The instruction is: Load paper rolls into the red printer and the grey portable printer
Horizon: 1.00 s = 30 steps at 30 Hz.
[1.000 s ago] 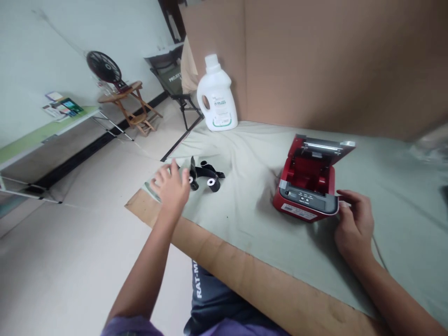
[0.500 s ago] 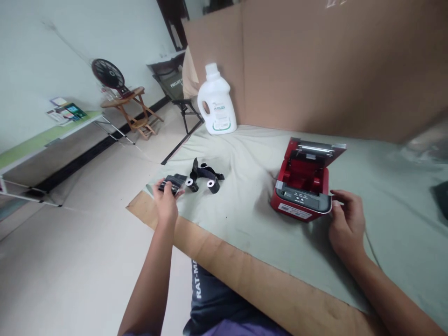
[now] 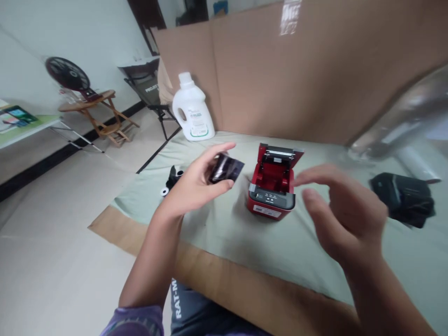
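A glossy black roll (image 3: 224, 169) with a loose end is held in my left hand (image 3: 192, 186), above the cloth to the left of the red printer. The red printer (image 3: 268, 210) stands on the pale green cloth with its lid raised and its inner compartment showing. Beside its right side, my right hand (image 3: 346, 214) is raised with thumb and forefinger apart, holding nothing. Behind my left wrist lie more black rolls (image 3: 164, 191), partly hidden by it.
A white jug (image 3: 198, 116) stands at the back left of the cloth (image 3: 224, 238), before a cardboard panel (image 3: 280, 84). A black bundle (image 3: 402, 198) and clear plastic wrap (image 3: 392, 121) lie on the right. A fan (image 3: 68, 73) sits on a wooden stool.
My left hand has moved up and right with a black roll, away from the other rolls. My right hand has let go of the printer's side and risen. The view has turned right.
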{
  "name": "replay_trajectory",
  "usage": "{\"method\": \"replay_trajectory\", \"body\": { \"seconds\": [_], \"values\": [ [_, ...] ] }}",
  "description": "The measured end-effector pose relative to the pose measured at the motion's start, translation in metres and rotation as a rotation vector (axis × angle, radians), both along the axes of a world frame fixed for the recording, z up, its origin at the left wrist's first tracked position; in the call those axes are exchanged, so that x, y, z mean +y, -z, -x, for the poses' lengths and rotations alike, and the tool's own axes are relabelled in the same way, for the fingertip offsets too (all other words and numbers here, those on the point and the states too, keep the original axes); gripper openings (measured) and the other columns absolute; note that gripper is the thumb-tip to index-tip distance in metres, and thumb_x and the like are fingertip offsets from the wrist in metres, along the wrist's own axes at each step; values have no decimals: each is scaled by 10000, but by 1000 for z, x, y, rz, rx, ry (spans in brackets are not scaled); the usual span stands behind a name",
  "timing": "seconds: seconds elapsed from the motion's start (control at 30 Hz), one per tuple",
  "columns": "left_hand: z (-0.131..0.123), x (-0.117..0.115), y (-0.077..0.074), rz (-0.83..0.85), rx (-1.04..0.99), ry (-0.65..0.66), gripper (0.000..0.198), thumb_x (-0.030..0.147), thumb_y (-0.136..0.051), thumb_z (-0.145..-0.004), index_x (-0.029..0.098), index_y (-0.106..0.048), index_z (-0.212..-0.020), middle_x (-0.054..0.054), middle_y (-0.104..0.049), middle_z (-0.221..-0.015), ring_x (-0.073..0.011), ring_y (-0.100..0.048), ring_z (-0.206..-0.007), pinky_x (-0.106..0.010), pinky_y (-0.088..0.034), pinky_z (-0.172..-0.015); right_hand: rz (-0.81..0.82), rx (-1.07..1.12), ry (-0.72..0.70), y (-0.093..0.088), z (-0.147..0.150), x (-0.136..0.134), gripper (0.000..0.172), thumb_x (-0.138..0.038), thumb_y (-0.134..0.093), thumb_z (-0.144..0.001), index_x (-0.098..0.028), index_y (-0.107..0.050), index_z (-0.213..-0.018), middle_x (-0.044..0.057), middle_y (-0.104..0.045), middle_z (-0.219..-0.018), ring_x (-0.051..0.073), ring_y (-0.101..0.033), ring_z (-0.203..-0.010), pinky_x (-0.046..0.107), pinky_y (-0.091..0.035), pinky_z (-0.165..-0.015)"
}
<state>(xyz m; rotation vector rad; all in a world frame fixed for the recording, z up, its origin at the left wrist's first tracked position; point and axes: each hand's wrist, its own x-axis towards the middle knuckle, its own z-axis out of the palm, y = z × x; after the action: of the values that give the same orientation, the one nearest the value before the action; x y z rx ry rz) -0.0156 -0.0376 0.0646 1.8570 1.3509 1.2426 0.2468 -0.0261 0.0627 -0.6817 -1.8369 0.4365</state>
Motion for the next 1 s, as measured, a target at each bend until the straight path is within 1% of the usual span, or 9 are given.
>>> {"method": "replay_trajectory", "body": {
  "seconds": [0.1, 0.2, 0.33, 0.47, 0.6, 0.67, 0.77, 0.87, 1.0],
  "values": [
    [-40, 19, -11, -49, 152, 111, 723, 222, -654, -878, 299, -394, -1548, -74, -635, -1309, -226, -660, -1105, -335, -561, -924, 84, -84, 3, -17, 12, 6, 84, -174, -579, -935, -236, -635, -933, 15, -664, -863, 179, -608, -773, 352, -473, -720],
    [-67, 30, -13, -91, 294, 109, 754, 194, -594, -910, 287, -295, -1597, -76, -655, -1321, -226, -671, -1089, -352, -539, -965, 146, -32, 112, -12, 11, 20, 52, -195, -601, -918, -237, -623, -939, 8, -632, -866, 175, -591, -772, 339, -483, -718],
    [-81, 33, -6, -126, 414, 118, 645, 211, -568, -942, 276, -366, -1551, -66, -658, -1341, -235, -656, -1175, -344, -514, -1003, 216, -81, 138, 1, -7, 36, 160, -221, -647, -878, -234, -625, -1035, 20, -615, -981, 161, -585, -764, 320, -481, -680],
    [-90, 32, 4, -183, 542, -68, 423, 226, -585, -932, 255, -553, -1353, -62, -674, -1299, -258, -678, -1134, -350, -525, -955, 230, -128, 169, -1, -12, 37, 152, -223, -675, -864, -232, -628, -1008, 16, -620, -963, 151, -560, -733, 311, -461, -662],
    [-98, 28, 10, -105, 607, -253, 501, 302, -622, -911, 293, -482, -1392, -36, -739, -1018, -258, -730, -854, -332, -527, -764, 344, -240, 22, -8, -1, 28, 153, -250, -710, -855, -239, -627, -983, 7, -620, -869, 174, -566, -746, 306, -449, -635],
    [-98, 25, 9, -57, 584, -205, 559, 303, -622, -899, 307, -437, -1427, -33, -735, -970, -252, -720, -791, -328, -509, -708, 368, -273, -34, -8, 2, 27, 205, -255, -713, -856, -239, -624, -1040, 20, -631, -916, 190, -580, -796, 315, -465, -660],
    [-92, 21, 3, 1, 485, 4, 708, 212, -633, -842, 322, -367, -1489, -26, -719, -1001, -226, -697, -799, -310, -497, -685, 387, -277, -119, -6, 0, 32, 293, -260, -738, -847, -232, -622, -1115, 36, -651, -989, 208, -596, -863, 325, -488, -707],
    [-84, 18, -3, 43, 410, 171, 735, 184, -625, -845, 336, -355, -1511, 9, -681, -937, -181, -656, -769, -283, -491, -675, 446, -222, -211, 0, -6, 40, 245, -248, -699, -896, -230, -648, -1136, 26, -676, -958, 195, -616, -838, 316, -498, -706],
    [-83, 18, -6, -61, 485, 59, 450, 315, -678, -873, 320, -559, -1307, -11, -647, -988, -210, -644, -868, -329, -509, -740, 586, -25, -310, 10, -8, 48, 443, -306, -711, -914, -253, -570, -1331, 25, -701, -1003, 190, -665, -861, 317, -534, -705]
  ]
}}
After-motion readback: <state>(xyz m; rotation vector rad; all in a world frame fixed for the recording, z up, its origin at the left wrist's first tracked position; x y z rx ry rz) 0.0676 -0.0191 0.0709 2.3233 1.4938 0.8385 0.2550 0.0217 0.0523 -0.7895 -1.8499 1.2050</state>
